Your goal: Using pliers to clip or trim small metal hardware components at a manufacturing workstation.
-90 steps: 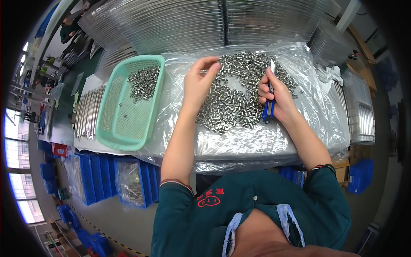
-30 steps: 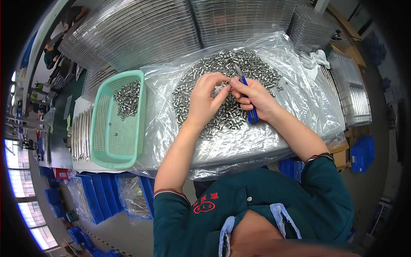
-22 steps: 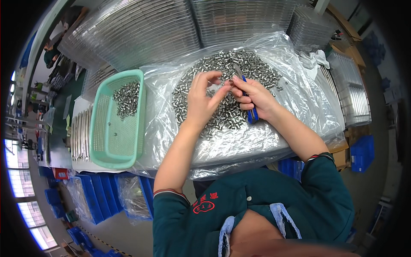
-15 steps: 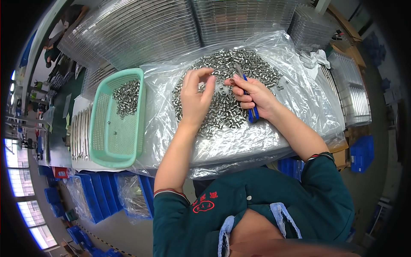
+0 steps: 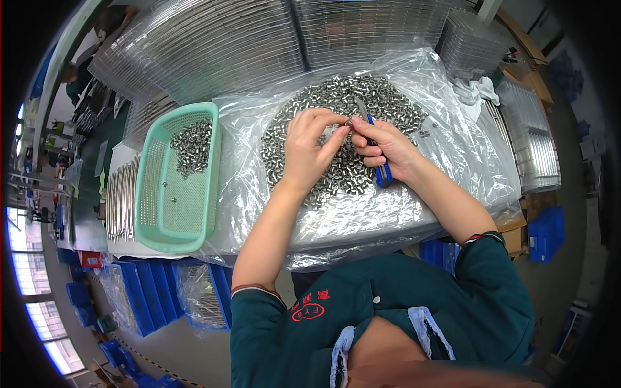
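My right hand [image 5: 388,147] is wrapped round a pair of pliers [image 5: 383,173] with blue handles, its grey jaws pointing up and away. The thumb and forefinger of the same hand pinch a small metal part [image 5: 349,123]. From the left, the bent fingertips of my left hand [image 5: 310,147] close on that part too; the fingers hide most of it. Below both hands spreads a broad heap of small shiny metal parts [image 5: 343,176], lying on clear plastic sheeting [image 5: 259,223].
A green plastic basket [image 5: 210,194] with similar parts stands at the left. Metal rods [image 5: 121,207] lie beyond it. Stacked clear trays [image 5: 213,52] line the back, and a white cloth [image 5: 479,89] lies at the right. Blue bins [image 5: 155,294] stand below the table's front edge.
My left hand has moved right and its fingertips have closed in on the small part at my right fingertips. The right hand and pliers have hardly moved.
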Available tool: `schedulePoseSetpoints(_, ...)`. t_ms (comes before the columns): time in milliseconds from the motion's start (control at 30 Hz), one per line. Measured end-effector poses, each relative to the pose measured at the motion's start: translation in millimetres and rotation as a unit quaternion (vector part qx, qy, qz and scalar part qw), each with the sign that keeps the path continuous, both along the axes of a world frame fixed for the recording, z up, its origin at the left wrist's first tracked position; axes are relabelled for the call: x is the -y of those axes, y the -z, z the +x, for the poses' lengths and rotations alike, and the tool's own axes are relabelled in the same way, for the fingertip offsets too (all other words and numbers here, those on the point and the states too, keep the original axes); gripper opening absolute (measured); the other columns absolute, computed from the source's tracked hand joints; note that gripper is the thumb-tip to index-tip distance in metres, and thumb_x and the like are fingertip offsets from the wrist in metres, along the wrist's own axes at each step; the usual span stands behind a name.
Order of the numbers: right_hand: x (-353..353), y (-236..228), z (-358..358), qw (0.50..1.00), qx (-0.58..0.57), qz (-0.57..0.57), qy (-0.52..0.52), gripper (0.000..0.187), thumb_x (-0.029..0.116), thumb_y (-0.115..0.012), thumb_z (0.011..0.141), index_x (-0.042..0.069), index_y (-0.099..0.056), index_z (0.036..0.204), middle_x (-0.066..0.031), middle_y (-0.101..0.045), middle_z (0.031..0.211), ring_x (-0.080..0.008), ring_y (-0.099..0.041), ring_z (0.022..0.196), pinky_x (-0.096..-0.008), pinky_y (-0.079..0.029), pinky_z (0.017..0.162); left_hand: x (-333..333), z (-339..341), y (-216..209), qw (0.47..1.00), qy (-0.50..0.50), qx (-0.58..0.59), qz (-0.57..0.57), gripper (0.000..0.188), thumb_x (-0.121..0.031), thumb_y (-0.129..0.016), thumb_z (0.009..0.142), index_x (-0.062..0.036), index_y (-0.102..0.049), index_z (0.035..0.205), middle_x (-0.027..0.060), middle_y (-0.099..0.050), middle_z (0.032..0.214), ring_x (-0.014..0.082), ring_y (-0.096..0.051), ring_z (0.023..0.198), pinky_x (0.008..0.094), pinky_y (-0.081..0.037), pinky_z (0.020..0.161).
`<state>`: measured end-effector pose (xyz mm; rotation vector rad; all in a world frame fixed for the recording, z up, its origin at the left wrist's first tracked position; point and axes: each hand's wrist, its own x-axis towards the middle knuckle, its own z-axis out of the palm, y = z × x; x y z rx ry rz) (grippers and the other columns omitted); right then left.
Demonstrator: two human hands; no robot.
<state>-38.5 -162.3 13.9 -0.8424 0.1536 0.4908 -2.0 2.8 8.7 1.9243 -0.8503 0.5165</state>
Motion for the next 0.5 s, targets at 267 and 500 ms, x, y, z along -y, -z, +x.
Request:
schedulePoseSetpoints(267, 1.1, 0.4, 0.0, 1.0, 0.003, 0.002, -0.005, 0.014, 0.023, -0.053, 0.089, 0.009, -0.051, 0.086, 0.0052, -0.048, 0.066, 0.0024, -0.035, 0.045, -0.0115, -0.027, 0.035, 0.0, -0.2, -0.8, 1.0, 0.002, -0.011, 0.006, 0.016, -0.008, -0.065, 0.074, -0.0062, -0.064, 0.09, 0.0072, -0.06, 0.087, 0.0211, -0.055, 0.086, 0.0309, -0.043, 0.075)
schedulePoseSetpoints(500, 0.4, 2.2, 0.0, 1.0, -0.006, -0.005, -0.01, 0.012, 0.021, -0.053, 0.089, 0.01, -0.05, 0.085, 0.0055, -0.048, 0.066, 0.0027, -0.035, 0.046, -0.0115, -0.027, 0.035, 1.1, -1.9, -3.3, 1.0, -0.008, -0.004, 0.014, 0.018, -0.007, -0.065, 0.074, -0.007, -0.063, 0.092, 0.0071, -0.059, 0.09, 0.0213, -0.055, 0.088, 0.0312, -0.043, 0.077)
